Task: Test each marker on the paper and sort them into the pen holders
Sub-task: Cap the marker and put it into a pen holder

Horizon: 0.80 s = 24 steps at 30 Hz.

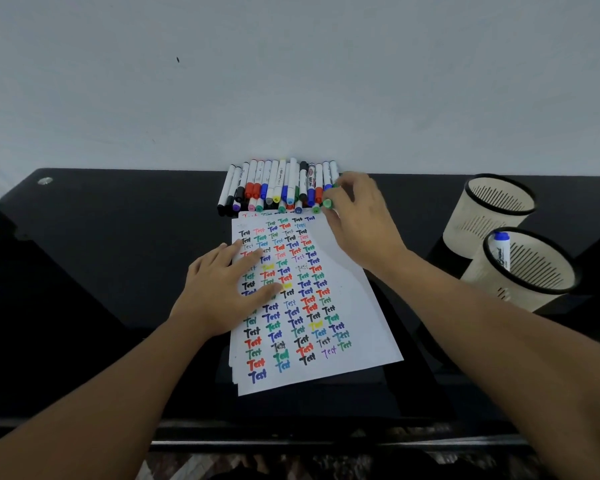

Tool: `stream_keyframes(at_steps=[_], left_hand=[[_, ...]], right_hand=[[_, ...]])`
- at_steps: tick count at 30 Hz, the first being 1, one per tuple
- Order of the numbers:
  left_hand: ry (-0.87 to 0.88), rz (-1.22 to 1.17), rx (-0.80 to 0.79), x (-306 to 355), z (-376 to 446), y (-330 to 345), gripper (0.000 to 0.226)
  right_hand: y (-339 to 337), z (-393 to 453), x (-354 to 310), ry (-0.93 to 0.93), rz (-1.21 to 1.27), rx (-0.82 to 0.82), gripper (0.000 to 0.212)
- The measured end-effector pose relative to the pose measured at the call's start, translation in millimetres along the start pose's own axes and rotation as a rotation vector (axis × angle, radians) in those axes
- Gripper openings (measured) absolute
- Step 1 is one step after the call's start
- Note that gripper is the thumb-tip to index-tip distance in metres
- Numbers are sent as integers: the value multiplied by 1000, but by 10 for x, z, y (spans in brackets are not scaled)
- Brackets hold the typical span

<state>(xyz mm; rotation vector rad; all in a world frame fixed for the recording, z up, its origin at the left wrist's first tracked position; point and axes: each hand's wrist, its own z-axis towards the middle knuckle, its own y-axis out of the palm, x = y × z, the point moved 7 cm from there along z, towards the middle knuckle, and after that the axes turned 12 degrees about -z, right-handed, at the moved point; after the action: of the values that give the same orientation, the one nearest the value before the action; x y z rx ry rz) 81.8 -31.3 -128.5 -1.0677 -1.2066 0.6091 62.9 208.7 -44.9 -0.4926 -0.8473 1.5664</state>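
The green-capped marker (pixel 327 203) lies at the right end of the marker row (pixel 278 183), its long axis running away from the person toward the wall, cap end nearest, right at the fingertips of the right hand (pixel 355 216), whose curled fingers close on that cap end, though whether they already pinch it I cannot tell. The left hand (pixel 227 289) is farther from it, fingers straight and pressed flat on the paper (pixel 347 292) just nearer than the row. The two pen holders (pixel 499 209) stand off to the right of the right hand, the nearer one (pixel 527 268) already holding a blue-capped marker (pixel 501 249).
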Motion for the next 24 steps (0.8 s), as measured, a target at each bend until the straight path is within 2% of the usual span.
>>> stream_keyframes(at_steps=[5,7,9,12,15,18,22,24], left_hand=[[-5,-30,8,5,-6,-12,90],[-5,-50,21,7,-10,-20,86],[0,-76,47,10,-7,-31,82],[15,-111,90,2,-6,-42,76],[59,-128,141,7,-15,-69,71],[97,-134,172,22,-34,-87,66],[127,-165,213,53,-65,-122,60],[150,-171,229,73,-79,-133,56]], right_hand=[[-96,53,-418,-282,29,-123,35],[-69,48,-508,-261,64,-238,41],[51,-25,-575,-207,149,-422,47],[216,-192,-661,-123,351,-649,44],[266,-209,-745,-186,272,-672,35],[281,-193,-780,-266,140,-678,43],[321,-234,-782,-203,216,-721,34],[304,-237,-824,-241,189,-692,31]])
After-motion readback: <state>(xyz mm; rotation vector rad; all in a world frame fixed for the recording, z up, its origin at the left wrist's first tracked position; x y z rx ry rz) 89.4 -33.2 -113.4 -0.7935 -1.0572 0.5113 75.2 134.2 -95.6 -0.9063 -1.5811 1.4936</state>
